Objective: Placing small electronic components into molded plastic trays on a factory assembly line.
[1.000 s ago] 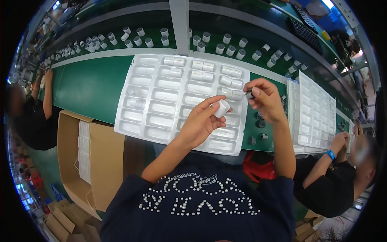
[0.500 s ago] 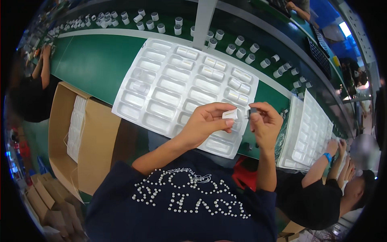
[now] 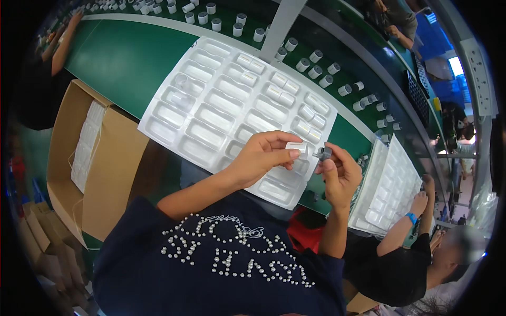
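Observation:
Between the thumb and fingers of my left hand (image 3: 258,158) is a short white cylinder (image 3: 297,148), lying roughly sideways. My right hand (image 3: 341,174) pinches a small dark grey plug-like part (image 3: 325,153); its narrow end points at the cylinder, and a small gap separates the two. Both hands are over the near right part of a white moulded tray (image 3: 205,130). Several compartments at its far and right side hold white cylinders (image 3: 285,82) in pairs, while one holds a single cylinder (image 3: 249,79). Clear round pieces (image 3: 180,99) lie in compartments on the left.
An open cardboard box (image 3: 113,174) with white trays stands at the left. More white trays (image 3: 392,195) are stacked at the right, beside a co-worker's arm (image 3: 398,234). Rows of white cylinders (image 3: 315,72) stand beyond the metal post (image 3: 283,29). Another person's arm (image 3: 64,45) reaches in at far left.
The whole view has shifted a little. In my right hand the dark part has turned, showing more of its round body. The white cylinder in my left hand now lies more level.

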